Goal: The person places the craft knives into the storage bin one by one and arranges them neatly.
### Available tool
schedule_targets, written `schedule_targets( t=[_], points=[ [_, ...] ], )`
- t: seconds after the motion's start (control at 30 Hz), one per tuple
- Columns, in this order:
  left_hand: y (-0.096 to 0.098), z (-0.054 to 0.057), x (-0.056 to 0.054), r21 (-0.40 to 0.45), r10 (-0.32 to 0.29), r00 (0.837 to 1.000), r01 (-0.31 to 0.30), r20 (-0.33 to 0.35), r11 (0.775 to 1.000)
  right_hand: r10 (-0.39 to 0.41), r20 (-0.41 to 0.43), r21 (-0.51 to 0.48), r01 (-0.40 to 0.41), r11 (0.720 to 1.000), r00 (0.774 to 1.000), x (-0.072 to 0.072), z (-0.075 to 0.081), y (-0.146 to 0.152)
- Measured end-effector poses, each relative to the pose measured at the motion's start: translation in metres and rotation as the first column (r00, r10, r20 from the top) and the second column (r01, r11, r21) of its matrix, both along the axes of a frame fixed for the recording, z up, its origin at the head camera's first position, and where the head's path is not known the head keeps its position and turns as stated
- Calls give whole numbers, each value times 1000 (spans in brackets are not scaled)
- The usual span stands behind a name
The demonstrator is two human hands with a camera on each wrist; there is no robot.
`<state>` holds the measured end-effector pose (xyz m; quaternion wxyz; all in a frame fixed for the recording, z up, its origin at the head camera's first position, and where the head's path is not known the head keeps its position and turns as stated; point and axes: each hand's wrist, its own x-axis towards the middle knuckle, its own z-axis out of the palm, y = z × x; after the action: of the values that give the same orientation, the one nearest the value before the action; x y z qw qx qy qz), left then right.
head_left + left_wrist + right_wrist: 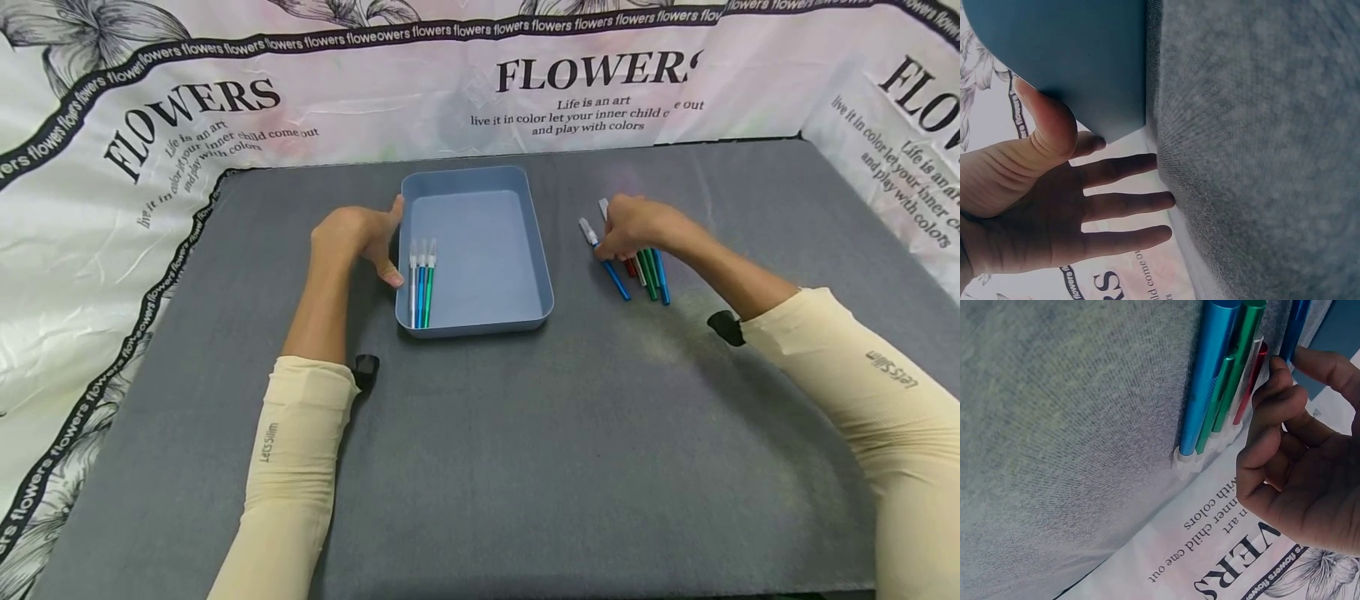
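Three pens (421, 283) lie along the left wall of the blue tray (525, 250), roughly five pens (647, 272) remain on the grey mat, where the right hand (633, 227) curls onto one while the left hand (360, 242), fingers straight, steadies the tray.

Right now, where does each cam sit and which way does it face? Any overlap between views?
Head: worn on the head, facing forward and down at the grey felt table; both sleeved forearms show.
Left wrist: at the left hand, looking along straight fingers to the light blue plastic tray; thumb on its wall.
Right wrist: at the right hand, facing the loose metallic pens; curled fingers at them.
Shared: head and left-wrist views both show the tray; head and right-wrist views both show the pens.
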<state>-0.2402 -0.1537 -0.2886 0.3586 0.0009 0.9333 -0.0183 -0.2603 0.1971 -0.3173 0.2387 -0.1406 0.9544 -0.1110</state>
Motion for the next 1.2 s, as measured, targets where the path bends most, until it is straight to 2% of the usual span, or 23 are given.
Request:
schedule_targets(
  t=[0.2, 0.43, 0.67, 0.83, 1.0, 1.2],
  points=[
    [1, -1, -1, -2, -7, 1000, 7, -2, 1000, -31, -5, -47, 31, 998, 1000, 1, 6, 2],
    [2, 1, -2, -2, -12, 1000, 12, 0, 1000, -79, 1, -130, 78, 988, 997, 7, 29, -1],
    [0, 1, -1, 17, 15, 1000, -15, -6, 1000, -54, -25, -220, 47, 974, 998, 19, 44, -20],
    [-1, 0, 1, 22, 15, 1000, -15, -10, 1000, -9, -21, -243, 4, 970, 1000, 24, 44, -47],
    [-2, -2, 2, 24, 10, 1000, -10, -7, 1000, 42, -20, -285, -46, 957, 999, 23, 38, -74],
    [-1, -2, 0, 18, 18, 1000, -18, -12, 1000, 65, 67, -318, -41, 947, 996, 18, 25, -103]
  ],
)
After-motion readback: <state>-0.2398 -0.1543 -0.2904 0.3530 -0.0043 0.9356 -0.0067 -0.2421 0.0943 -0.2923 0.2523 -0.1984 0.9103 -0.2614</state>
